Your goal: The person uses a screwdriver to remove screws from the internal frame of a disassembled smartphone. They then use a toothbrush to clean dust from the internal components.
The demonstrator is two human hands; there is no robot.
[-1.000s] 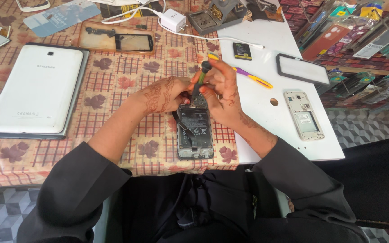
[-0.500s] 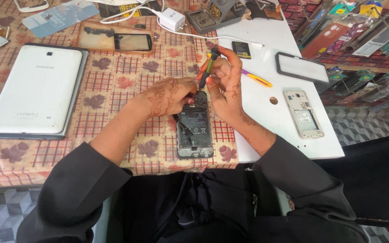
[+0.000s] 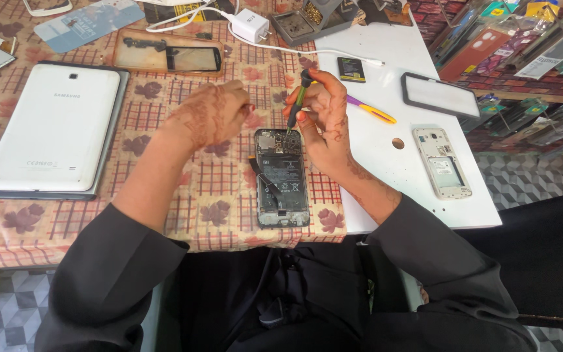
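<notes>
An opened smartphone point(image 3: 282, 177) with its back cover off lies on the checked tablecloth, battery and board exposed. My right hand point(image 3: 324, 120) grips a small green-handled screwdriver point(image 3: 298, 99), its tip pointing down at the phone's top edge. My left hand point(image 3: 210, 114) hovers just left of the phone's upper end, fingers curled loosely with the fingertips pinched together; whether it holds anything I cannot tell. Both forearms wear dark sleeves.
A white tablet point(image 3: 50, 127) lies face down at the left. A phone frame point(image 3: 443, 163), a dark rectangular screen panel point(image 3: 439, 95) and a purple-yellow tool point(image 3: 371, 109) rest on the white board point(image 3: 425, 208) at the right. A charger point(image 3: 250, 25) and a display part point(image 3: 167, 52) sit behind.
My left hand has pulled away from the phone toward the left. The right hand has raised the screwdriver more upright over the phone's top edge.
</notes>
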